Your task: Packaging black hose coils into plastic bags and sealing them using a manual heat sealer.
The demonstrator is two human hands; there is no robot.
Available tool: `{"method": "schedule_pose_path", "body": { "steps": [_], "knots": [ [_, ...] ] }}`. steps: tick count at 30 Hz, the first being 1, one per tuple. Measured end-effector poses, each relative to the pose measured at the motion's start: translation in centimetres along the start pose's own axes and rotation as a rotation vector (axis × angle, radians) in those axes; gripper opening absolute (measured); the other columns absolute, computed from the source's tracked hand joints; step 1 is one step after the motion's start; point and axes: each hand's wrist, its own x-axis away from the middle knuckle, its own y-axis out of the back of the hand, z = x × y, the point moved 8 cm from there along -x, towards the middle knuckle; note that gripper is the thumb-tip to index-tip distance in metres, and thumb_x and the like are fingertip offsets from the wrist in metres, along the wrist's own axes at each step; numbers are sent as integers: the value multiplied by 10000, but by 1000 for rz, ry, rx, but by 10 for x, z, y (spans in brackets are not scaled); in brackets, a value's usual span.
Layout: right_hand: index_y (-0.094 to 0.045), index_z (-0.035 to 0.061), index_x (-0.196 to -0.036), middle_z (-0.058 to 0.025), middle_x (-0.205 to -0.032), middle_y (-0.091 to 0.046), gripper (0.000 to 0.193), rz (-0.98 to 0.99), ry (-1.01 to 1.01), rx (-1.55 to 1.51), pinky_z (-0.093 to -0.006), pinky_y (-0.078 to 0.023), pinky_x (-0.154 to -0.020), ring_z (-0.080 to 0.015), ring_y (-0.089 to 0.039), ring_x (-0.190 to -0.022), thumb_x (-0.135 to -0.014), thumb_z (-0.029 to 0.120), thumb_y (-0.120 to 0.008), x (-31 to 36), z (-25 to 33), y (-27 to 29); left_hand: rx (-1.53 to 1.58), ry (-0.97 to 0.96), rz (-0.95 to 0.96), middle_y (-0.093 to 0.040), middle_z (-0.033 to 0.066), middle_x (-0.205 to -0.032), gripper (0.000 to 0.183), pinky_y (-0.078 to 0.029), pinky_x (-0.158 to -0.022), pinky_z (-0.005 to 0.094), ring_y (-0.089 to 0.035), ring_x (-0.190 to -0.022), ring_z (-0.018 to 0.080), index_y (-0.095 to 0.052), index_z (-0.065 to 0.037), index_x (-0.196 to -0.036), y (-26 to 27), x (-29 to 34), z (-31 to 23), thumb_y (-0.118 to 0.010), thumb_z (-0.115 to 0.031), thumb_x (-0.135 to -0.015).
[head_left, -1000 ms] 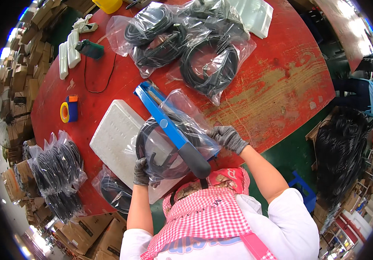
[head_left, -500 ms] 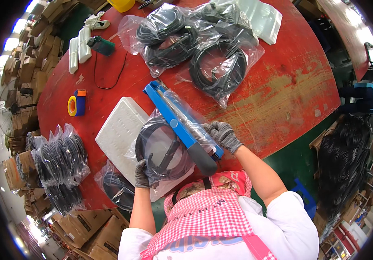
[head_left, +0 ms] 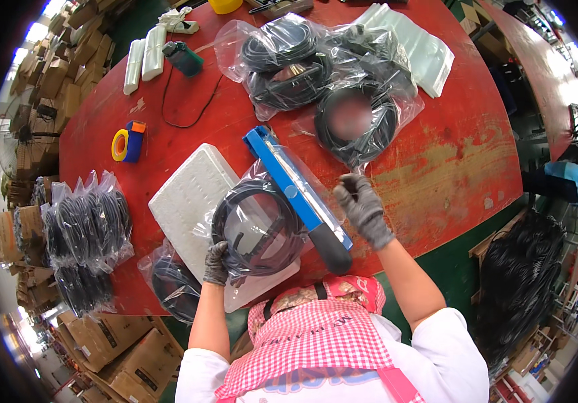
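A clear plastic bag with a coiled black cable point(head_left: 227, 210) lies partly over a white foam block point(head_left: 191, 188). My left hand point(head_left: 215, 263), in a grey glove, closes on the bag's left edge. Across the bag's right side lies a blue hand-held heat sealer point(head_left: 291, 191) with a black handle, its long arm slanting toward me. Clear film sticks out past the sealer's far side. My right hand point(head_left: 366, 211), also gloved, is right of the sealer with its fingers loosely bent and apart, nothing visible in them. Its fingertips are just below another bagged cable coil point(head_left: 326, 127).
More bagged cables point(head_left: 282, 43) lie at the back beside flat clear bags point(head_left: 420, 50). Tape on a blue dispenser point(head_left: 127, 142), a dark green bottle point(head_left: 185, 60) and white rolls point(head_left: 153, 54) are at left. Bagged coils point(head_left: 87, 221) stack at the left edge; another point(head_left: 176, 279) lies near the block.
My right hand has left the sealer's right side and moved away from me, toward the bagged coil at the back. My left hand stays on the bag. The view has shifted slightly.
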Motion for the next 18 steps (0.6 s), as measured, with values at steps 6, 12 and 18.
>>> {"method": "schedule_pose_path", "body": {
  "steps": [6, 12, 18],
  "knots": [
    [-338, 35, -1297, -224, -1293, -359, 669, 389, 447, 1072, -433, -252, -1003, -341, -354, -1199, -756, 373, -538, 88, 59, -63, -41, -70, 29, -630, 35, -827, 269, -516, -680, 307, -598, -713, 157, -611, -74, -910, -21, 12, -15, -681, -217, -693],
    [-397, 8, -1252, -223, -1235, -421, 539, 214, 575, 930, -441, -286, -987, -350, -420, -1136, -759, 202, -498, 83, -13, -59, -49, -99, 41, -622, 36, -845, 324, -512, -672, 295, -588, -744, 145, -583, -64, -961, -51, 22, -27, -685, -206, -688],
    [-464, 9, -1192, -217, -1192, -466, 480, 164, 677, 791, -439, -361, -925, -348, -483, -1059, -738, 151, -524, 87, -9, -52, 3, -178, 48, -583, 16, -873, 352, -486, -676, 272, -559, -782, 141, -547, -82, -993, -103, 45, -51, -682, -190, -688]
  ]
}}
